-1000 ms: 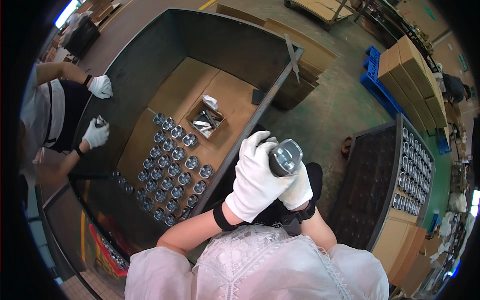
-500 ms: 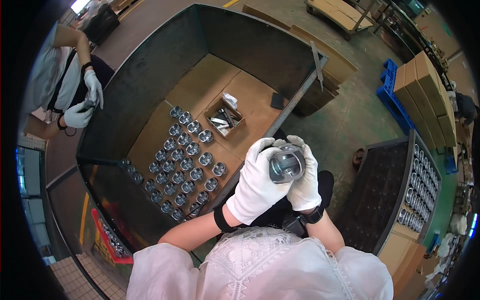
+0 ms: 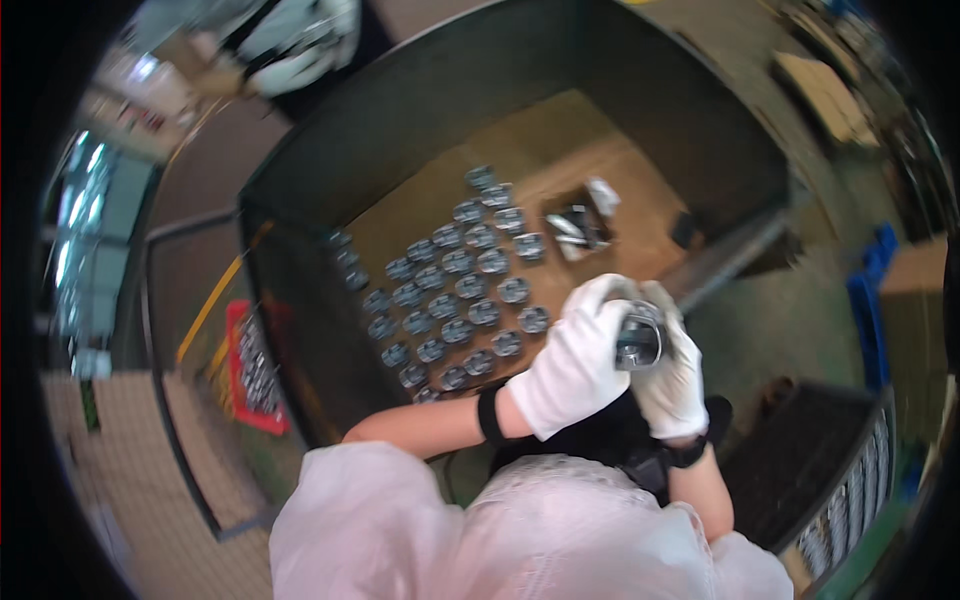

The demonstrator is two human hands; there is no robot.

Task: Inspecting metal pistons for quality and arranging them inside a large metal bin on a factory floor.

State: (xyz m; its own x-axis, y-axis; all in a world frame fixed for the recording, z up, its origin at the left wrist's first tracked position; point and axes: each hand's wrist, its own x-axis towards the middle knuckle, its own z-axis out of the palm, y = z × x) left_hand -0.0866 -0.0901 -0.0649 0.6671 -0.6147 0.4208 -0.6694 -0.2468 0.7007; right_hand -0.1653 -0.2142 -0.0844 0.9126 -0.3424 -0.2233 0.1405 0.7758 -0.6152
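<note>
A metal piston [image 3: 640, 338] is gripped between my two white-gloved hands, beyond the near edge of the large dark metal bin. My left hand [image 3: 572, 368] wraps its left side. Against the right side rests my right hand [image 3: 676, 378], fingers curled round it. The piston's hollow side partly shows, though blur and the gloves hide much of it. Rows of similar pistons [image 3: 458, 262] stand on the cardboard-covered floor of the bin [image 3: 610, 150], left of my hands. Beyond my hands a small cardboard box [image 3: 560, 246] holds several tools and pieces too blurred to name.
Another person's gloved hand [image 3: 292, 72] is past the bin's far left wall. A red tray [image 3: 284, 420] of metal parts sits at lower left. On the right are a dark rack [image 3: 800, 450] with rows of metal parts, a blue pallet [image 3: 868, 310] and cartons [image 3: 915, 320].
The whole view has swung, so the bin and its pistons appear farther right and the picture is blurred. Both hands still hold the piston, which now shows a narrower side.
</note>
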